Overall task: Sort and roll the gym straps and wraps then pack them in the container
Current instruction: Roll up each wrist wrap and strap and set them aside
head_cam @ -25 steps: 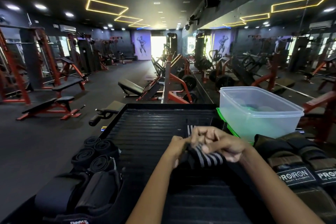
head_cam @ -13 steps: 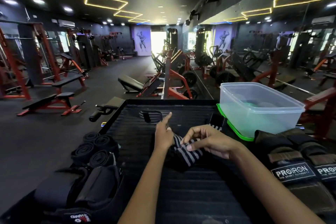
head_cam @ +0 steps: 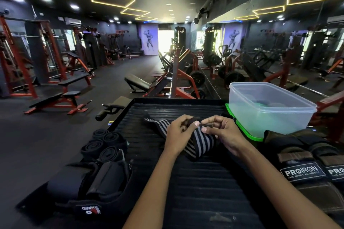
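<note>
Together, both hands point(head_cam: 181, 132) point(head_cam: 221, 132) pinch the striped woven wrap point(head_cam: 202, 143) over ribbed black mat point(head_cam: 195, 182).

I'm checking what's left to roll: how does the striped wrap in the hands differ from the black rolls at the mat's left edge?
The striped wrap lies partly unrolled, gripped by the left hand and right hand; the black rolls are wound tight and untouched. The wrap has grey and black stripes; the rolls are plain black. Both sit on the ribbed black mat, outside the plastic container.

Both forearms reach forward; left hand point(head_cam: 178, 132) and right hand point(head_cam: 221, 132) close together, fingers curled, pinching.
</note>
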